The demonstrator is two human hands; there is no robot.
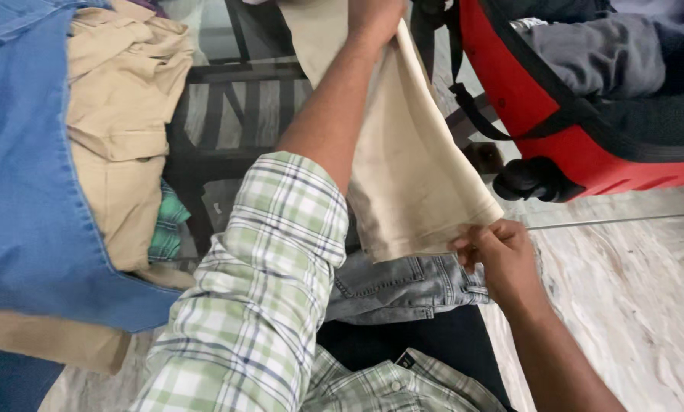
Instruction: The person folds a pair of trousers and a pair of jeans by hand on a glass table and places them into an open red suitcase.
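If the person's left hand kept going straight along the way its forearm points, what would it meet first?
Probably nothing new within the picture: the left hand already grips the beige cloth at the top edge, and its line leaves the view there.

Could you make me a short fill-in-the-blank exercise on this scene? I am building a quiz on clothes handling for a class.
1. Both hands grip a folded garment whose colour is ____.
2. The right hand pinches the garment's lower ____.
3. The open suitcase at upper right is ____ in colour.
4. The left hand's sleeve has a green and white ____ pattern.

Missing words: beige; corner; red; plaid
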